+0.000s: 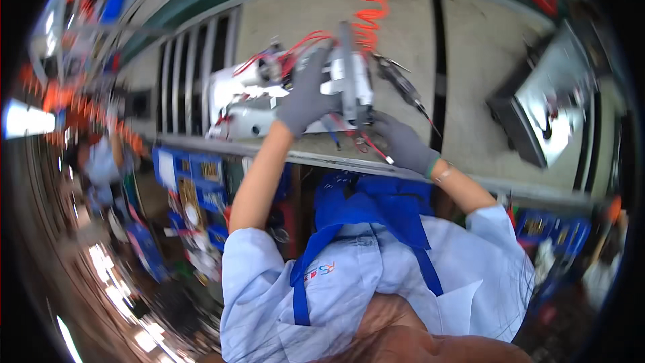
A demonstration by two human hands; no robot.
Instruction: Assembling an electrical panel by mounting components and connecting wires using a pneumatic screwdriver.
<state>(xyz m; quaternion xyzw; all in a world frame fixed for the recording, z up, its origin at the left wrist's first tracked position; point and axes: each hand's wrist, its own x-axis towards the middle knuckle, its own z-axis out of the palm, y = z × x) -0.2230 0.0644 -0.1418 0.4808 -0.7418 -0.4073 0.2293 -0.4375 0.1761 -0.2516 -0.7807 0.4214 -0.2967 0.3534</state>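
Note:
A white appliance housing [259, 117] lies on the workbench in front of me, with red wires [306, 44] looping over it. Across its right part stands a narrow grey metal panel [348, 77], blurred by motion. My gloved left hand [308, 97] grips the panel from its left side, fingers pointing away from me. At the panel's near end, the fingers of my gloved right hand [403, 146] close on its corner. A red lead with a white connector [388, 159] hangs beside my right fingers. Right of the housing lies a dark power screwdriver [398, 82].
An orange coiled hose [373, 3] comes down from the far edge. Farther right sits a dark-framed box with a shiny panel [547, 104]. Metal rollers [195, 70] lie left of the housing. Blue parts bins [191, 168] stand below the bench edge; another person [104, 158] is far left.

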